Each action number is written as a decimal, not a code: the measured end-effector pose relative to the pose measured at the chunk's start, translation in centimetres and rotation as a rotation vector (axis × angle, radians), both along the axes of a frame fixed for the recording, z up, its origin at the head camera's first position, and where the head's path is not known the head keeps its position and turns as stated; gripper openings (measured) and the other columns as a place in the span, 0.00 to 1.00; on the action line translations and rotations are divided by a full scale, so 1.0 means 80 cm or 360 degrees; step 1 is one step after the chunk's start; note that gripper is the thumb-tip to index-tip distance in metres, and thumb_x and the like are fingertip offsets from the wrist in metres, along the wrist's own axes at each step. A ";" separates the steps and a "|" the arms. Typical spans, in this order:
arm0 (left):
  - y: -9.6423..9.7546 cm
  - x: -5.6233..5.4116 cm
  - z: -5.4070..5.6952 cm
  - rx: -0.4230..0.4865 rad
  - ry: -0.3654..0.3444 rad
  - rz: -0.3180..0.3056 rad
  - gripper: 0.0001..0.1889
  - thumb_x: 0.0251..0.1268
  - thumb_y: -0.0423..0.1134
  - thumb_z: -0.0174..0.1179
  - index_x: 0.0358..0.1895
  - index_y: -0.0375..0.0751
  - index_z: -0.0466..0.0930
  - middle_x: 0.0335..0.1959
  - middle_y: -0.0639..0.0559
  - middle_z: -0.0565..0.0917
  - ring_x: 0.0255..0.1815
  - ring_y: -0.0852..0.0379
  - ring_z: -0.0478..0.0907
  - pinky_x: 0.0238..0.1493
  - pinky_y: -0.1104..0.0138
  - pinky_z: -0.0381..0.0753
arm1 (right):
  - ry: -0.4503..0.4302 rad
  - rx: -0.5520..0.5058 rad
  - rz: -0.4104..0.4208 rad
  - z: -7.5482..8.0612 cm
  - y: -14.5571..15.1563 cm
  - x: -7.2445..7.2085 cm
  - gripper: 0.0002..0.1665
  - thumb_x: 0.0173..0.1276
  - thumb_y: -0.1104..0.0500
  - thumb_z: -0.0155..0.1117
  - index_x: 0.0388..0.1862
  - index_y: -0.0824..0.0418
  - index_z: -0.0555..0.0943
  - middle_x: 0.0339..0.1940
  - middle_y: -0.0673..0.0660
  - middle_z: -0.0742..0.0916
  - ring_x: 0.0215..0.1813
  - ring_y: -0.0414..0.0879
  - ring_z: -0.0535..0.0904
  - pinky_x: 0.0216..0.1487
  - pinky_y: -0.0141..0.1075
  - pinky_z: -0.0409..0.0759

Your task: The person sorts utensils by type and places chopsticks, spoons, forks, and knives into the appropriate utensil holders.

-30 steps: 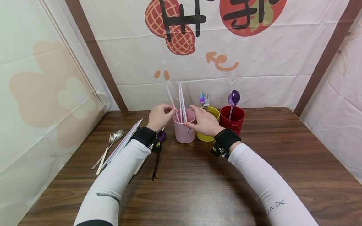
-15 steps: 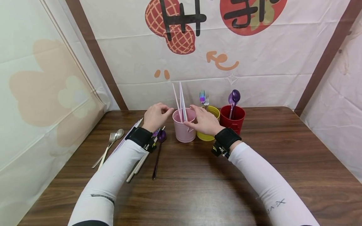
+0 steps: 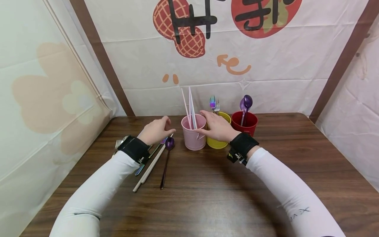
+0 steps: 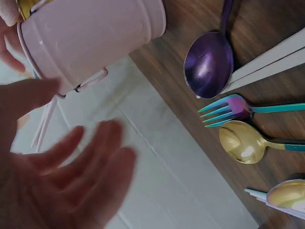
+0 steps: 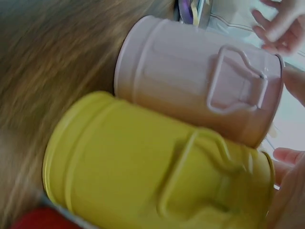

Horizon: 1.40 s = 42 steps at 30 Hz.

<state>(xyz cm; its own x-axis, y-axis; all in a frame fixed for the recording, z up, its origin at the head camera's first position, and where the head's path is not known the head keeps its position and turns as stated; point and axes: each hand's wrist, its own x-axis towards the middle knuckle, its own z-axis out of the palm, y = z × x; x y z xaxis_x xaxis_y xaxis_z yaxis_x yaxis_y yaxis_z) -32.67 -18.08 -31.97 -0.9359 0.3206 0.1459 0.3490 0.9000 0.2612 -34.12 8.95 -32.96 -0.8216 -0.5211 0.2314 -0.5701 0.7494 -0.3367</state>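
Observation:
My left hand (image 3: 155,130) is empty, its fingers loosely bent above the cutlery left of the pink bucket (image 3: 193,141). Several pale chopsticks (image 3: 191,107) lean inside that bucket. My right hand (image 3: 219,127) rests at the bucket's right side, thumb at the front rim and fingers spread toward the back. In the right wrist view its fingertips also lie by the rim of the yellow bucket (image 5: 119,162). Below the left hand lie a purple spoon (image 4: 208,67), white chopsticks (image 4: 274,62), a rainbow fork (image 4: 236,107) and a gold spoon (image 4: 242,142).
Two forks (image 3: 212,102) stand in the yellow bucket. A red bucket (image 3: 251,122) at its right holds two purple spoons (image 3: 248,101). A silver fork (image 3: 118,143) shows beside the left wrist. A printed cloth (image 3: 266,65) hangs behind the wooden table (image 3: 207,204).
My left hand has let go of a pink chopstick, now leaning in the pink bucket, and moved left and down over the cutlery. My right hand has stayed at the bucket.

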 end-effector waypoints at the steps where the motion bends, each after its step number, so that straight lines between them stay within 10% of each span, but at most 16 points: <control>1: -0.002 0.003 -0.001 -0.0040 -0.0071 0.0002 0.20 0.67 0.50 0.60 0.47 0.37 0.73 0.30 0.47 0.81 0.30 0.52 0.77 0.32 0.58 0.77 | 0.0010 0.0009 0.0004 0.003 0.003 0.001 0.50 0.66 0.33 0.58 0.76 0.61 0.56 0.73 0.61 0.68 0.73 0.55 0.61 0.70 0.49 0.60; 12: -0.014 0.023 -0.031 -0.0098 -0.0814 -0.0004 0.16 0.61 0.43 0.67 0.22 0.35 0.78 0.17 0.43 0.82 0.19 0.51 0.83 0.18 0.63 0.80 | 0.0317 -0.0042 -0.0097 0.019 0.082 0.017 0.47 0.67 0.41 0.64 0.74 0.65 0.58 0.70 0.66 0.69 0.69 0.59 0.65 0.67 0.52 0.64; 16: -0.017 0.021 -0.046 -0.0089 -0.0869 0.0004 0.17 0.61 0.43 0.66 0.23 0.32 0.78 0.16 0.43 0.82 0.17 0.52 0.83 0.17 0.64 0.80 | 0.0406 -0.0152 -0.0293 0.012 0.123 0.019 0.46 0.67 0.44 0.65 0.72 0.68 0.58 0.66 0.70 0.71 0.65 0.63 0.68 0.63 0.56 0.68; 23: -0.021 0.012 -0.060 -0.0045 -0.0893 0.0060 0.15 0.59 0.40 0.67 0.21 0.33 0.79 0.13 0.45 0.81 0.14 0.55 0.81 0.14 0.67 0.77 | 0.0076 -0.0326 -0.0602 -0.008 0.168 0.019 0.59 0.65 0.31 0.57 0.76 0.67 0.46 0.72 0.71 0.63 0.70 0.65 0.61 0.61 0.62 0.66; 30: -0.023 0.006 -0.066 0.0165 -0.0983 0.0103 0.12 0.60 0.34 0.65 0.22 0.32 0.80 0.13 0.46 0.81 0.14 0.57 0.80 0.16 0.68 0.79 | -0.0154 -0.0490 -0.0536 -0.029 0.166 0.018 0.65 0.64 0.31 0.59 0.77 0.65 0.34 0.74 0.70 0.60 0.71 0.65 0.60 0.63 0.64 0.62; 42: -0.023 0.004 -0.073 0.0329 -0.1035 0.0146 0.11 0.62 0.32 0.62 0.22 0.34 0.76 0.15 0.46 0.82 0.14 0.58 0.80 0.17 0.69 0.78 | -0.0059 -0.0648 -0.0543 -0.052 0.158 0.014 0.64 0.63 0.41 0.68 0.77 0.65 0.35 0.70 0.69 0.63 0.69 0.63 0.62 0.64 0.61 0.63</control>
